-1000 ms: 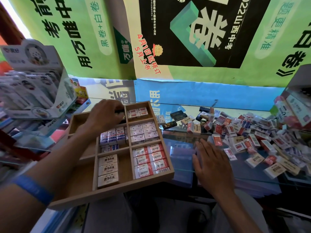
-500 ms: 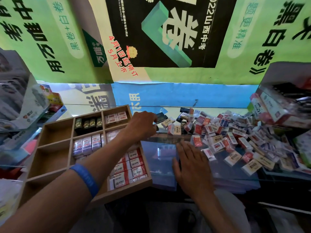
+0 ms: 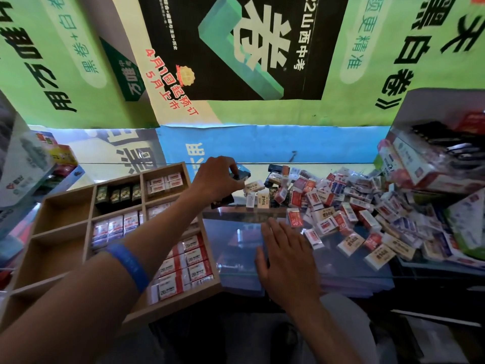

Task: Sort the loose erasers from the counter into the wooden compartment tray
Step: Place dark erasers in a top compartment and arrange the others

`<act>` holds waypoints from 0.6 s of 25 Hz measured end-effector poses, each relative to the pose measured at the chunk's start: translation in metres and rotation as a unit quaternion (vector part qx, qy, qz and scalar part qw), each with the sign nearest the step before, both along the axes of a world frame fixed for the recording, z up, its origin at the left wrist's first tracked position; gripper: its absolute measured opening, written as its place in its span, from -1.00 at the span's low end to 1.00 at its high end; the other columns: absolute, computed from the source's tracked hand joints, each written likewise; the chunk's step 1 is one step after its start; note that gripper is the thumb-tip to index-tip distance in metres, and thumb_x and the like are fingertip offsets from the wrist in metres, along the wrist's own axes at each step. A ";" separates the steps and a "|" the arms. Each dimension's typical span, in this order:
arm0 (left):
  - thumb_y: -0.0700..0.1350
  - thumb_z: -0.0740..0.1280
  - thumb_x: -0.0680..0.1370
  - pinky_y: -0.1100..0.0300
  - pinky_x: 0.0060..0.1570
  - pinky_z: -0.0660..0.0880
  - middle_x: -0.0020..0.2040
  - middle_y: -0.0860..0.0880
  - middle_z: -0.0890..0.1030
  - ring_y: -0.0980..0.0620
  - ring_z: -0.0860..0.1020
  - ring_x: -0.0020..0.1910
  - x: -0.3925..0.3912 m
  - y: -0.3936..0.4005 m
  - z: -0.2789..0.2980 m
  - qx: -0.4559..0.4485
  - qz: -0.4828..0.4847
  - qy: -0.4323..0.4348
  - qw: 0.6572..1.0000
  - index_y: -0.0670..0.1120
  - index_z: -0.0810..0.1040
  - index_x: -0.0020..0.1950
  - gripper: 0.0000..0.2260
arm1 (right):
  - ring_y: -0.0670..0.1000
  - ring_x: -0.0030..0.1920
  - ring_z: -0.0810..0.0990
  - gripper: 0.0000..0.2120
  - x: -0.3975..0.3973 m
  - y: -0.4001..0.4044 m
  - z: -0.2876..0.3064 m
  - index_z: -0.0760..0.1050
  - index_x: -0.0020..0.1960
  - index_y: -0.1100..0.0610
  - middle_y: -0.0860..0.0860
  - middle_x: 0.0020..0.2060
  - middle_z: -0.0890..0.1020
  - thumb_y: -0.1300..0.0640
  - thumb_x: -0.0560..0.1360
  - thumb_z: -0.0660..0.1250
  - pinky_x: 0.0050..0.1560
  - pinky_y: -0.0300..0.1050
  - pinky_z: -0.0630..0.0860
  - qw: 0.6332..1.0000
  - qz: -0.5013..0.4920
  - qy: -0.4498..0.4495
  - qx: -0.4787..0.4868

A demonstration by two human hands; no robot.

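Left hand (image 3: pixel 217 177): reached across the tray (image 3: pixel 65 206) to the near edge of the eraser pile (image 3: pixel 354 203), fingers (image 3: pixel 232 168) curled round a dark eraser (image 3: pixel 240 175) lying on the glass counter (image 3: pixel 236 248). A blue wristband (image 3: pixel 128 264) sits on that forearm. Right hand (image 3: pixel 286 256): flat on the counter, palm down, fingers straight and slightly spread, holding nothing, just beside the pile. Tray: wooden, on the left of the counter, divided into compartments. Contents: dark erasers (image 3: pixel 118 194) upright in a far middle cell; white ones with red print (image 3: pixel 164 182) in the far right cell; blue-and-white ones (image 3: pixel 115 228) in a middle cell; red-and-white 2B erasers (image 3: pixel 183 269) stacked in the near right cell; left-hand cells bare. Pile: loose, mixed red, white, blue and tan wrappers, spread over the right half of the counter. Boxed stock (image 3: pixel 433 158) at far right; posters (image 3: pixel 236 48) behind.
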State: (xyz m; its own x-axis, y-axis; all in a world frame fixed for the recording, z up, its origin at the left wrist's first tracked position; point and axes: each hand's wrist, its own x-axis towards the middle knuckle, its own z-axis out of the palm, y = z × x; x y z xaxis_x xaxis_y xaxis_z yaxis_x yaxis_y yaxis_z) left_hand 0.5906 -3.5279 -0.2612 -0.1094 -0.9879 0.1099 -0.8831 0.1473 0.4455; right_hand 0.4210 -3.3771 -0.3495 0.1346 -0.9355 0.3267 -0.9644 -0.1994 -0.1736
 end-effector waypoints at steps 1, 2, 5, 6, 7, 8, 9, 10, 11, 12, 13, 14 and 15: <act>0.01 0.50 0.37 0.19 -0.24 0.41 -0.22 0.03 0.65 0.05 0.59 -0.24 0.001 0.009 0.005 0.012 0.007 0.034 0.999 -0.03 0.61 -0.16 -0.83 | 0.10 0.33 0.46 -0.50 0.000 0.000 -0.001 0.43 0.38 0.13 0.08 0.32 0.52 -0.08 0.55 0.07 0.33 0.02 0.32 1.000 -0.001 0.000 -0.004; 0.03 0.50 0.37 0.21 -0.27 0.44 -0.26 0.05 0.66 0.09 0.61 -0.28 0.002 0.018 0.010 0.039 0.006 0.056 0.998 -0.01 0.62 -0.16 -0.84 | 0.11 0.33 0.47 -0.51 0.001 0.000 -0.001 0.44 0.37 0.14 0.09 0.32 0.52 -0.08 0.55 0.08 0.32 0.02 0.29 1.000 0.000 -0.002 -0.009; 0.00 0.52 0.38 0.16 -0.21 0.55 -0.29 -0.03 0.68 0.04 0.65 -0.28 0.007 0.039 0.013 0.162 -0.013 0.115 0.980 -0.03 0.65 -0.15 -0.85 | 0.11 0.33 0.46 -0.51 0.001 -0.001 -0.001 0.44 0.36 0.13 0.08 0.31 0.52 -0.08 0.55 0.08 0.30 0.04 0.31 1.000 -0.002 -0.004 -0.011; -0.03 0.51 0.40 0.10 -0.16 0.60 -0.27 -0.08 0.69 -0.01 0.67 -0.27 0.008 0.043 0.013 0.206 -0.009 0.145 0.968 -0.07 0.65 -0.15 -0.85 | 0.10 0.33 0.46 -0.51 0.001 0.000 -0.001 0.44 0.36 0.13 0.08 0.32 0.52 -0.09 0.55 0.08 0.31 0.03 0.31 1.000 -0.003 -0.005 -0.010; -0.05 0.49 0.43 0.05 -0.13 0.62 -0.25 -0.13 0.68 -0.05 0.67 -0.28 0.007 0.046 0.013 0.240 -0.004 0.160 0.957 -0.13 0.65 -0.13 -0.84 | 0.10 0.34 0.45 -0.51 0.000 0.000 -0.001 0.44 0.37 0.13 0.08 0.32 0.51 -0.09 0.56 0.07 0.31 0.03 0.31 1.000 -0.004 -0.005 -0.008; -0.08 0.45 0.46 0.03 -0.10 0.63 -0.22 -0.17 0.67 -0.06 0.67 -0.28 0.005 0.047 0.012 0.259 0.000 0.157 0.953 -0.19 0.64 -0.10 -0.83 | 0.10 0.35 0.44 -0.51 0.001 0.000 0.000 0.43 0.37 0.13 0.07 0.33 0.51 -0.09 0.56 0.06 0.32 0.04 0.33 1.000 -0.004 -0.003 -0.004; -0.09 0.40 0.50 0.01 -0.09 0.63 -0.20 -0.19 0.67 -0.08 0.68 -0.28 0.004 0.049 0.011 0.266 0.004 0.142 0.953 -0.24 0.63 -0.06 -0.80 | 0.09 0.35 0.44 -0.50 0.001 0.001 0.000 0.43 0.38 0.12 0.07 0.34 0.51 -0.10 0.57 0.06 0.32 0.05 0.35 1.000 -0.005 -0.002 0.001; -0.10 0.36 0.52 -0.02 -0.07 0.65 -0.18 -0.22 0.68 -0.11 0.69 -0.26 0.002 0.050 0.011 0.263 0.007 0.123 0.957 -0.27 0.61 -0.03 -0.78 | 0.09 0.35 0.44 -0.50 0.002 0.001 0.000 0.43 0.38 0.12 0.07 0.34 0.51 -0.10 0.57 0.05 0.31 0.06 0.36 1.000 -0.006 -0.001 0.004; -0.12 0.33 0.53 -0.05 -0.07 0.65 -0.17 -0.24 0.68 -0.13 0.70 -0.25 0.001 0.051 0.010 0.254 0.006 0.098 0.962 -0.29 0.61 -0.01 -0.77 | 0.10 0.35 0.44 -0.50 0.002 0.001 0.001 0.43 0.37 0.12 0.08 0.34 0.51 -0.10 0.56 0.05 0.31 0.06 0.37 1.000 -0.007 -0.001 0.008; -0.15 0.30 0.54 -0.05 -0.09 0.65 -0.17 -0.23 0.68 -0.12 0.70 -0.25 0.000 0.052 0.009 0.243 0.001 0.073 0.967 -0.29 0.61 0.00 -0.79 | 0.10 0.35 0.45 -0.49 0.002 0.000 0.001 0.43 0.38 0.13 0.08 0.34 0.51 -0.10 0.56 0.04 0.31 0.06 0.38 1.000 -0.007 0.000 0.011; -0.20 0.29 0.54 -0.01 -0.13 0.66 -0.17 -0.22 0.68 -0.09 0.70 -0.27 0.001 0.053 0.008 0.233 -0.005 0.049 0.971 -0.28 0.62 0.01 -0.82 | 0.10 0.36 0.44 -0.48 0.002 0.000 0.001 0.43 0.38 0.13 0.08 0.34 0.50 -0.10 0.56 0.03 0.31 0.07 0.37 1.000 -0.006 0.000 0.015; -0.25 0.28 0.54 0.04 -0.17 0.66 -0.16 -0.19 0.68 -0.04 0.69 -0.30 0.001 0.054 0.008 0.223 -0.011 0.030 0.974 -0.27 0.61 0.03 -0.84 | 0.10 0.36 0.44 -0.48 0.002 0.000 0.001 0.42 0.39 0.13 0.08 0.35 0.50 -0.11 0.56 0.03 0.32 0.07 0.37 1.000 -0.005 0.000 0.017; -0.28 0.29 0.54 0.08 -0.20 0.66 -0.14 -0.17 0.68 0.01 0.69 -0.33 0.002 0.055 0.006 0.216 -0.018 0.019 0.976 -0.26 0.60 0.05 -0.85 | 0.10 0.37 0.43 -0.48 0.002 0.000 0.000 0.42 0.39 0.13 0.07 0.35 0.49 -0.11 0.56 0.03 0.33 0.07 0.36 1.000 -0.006 0.000 0.019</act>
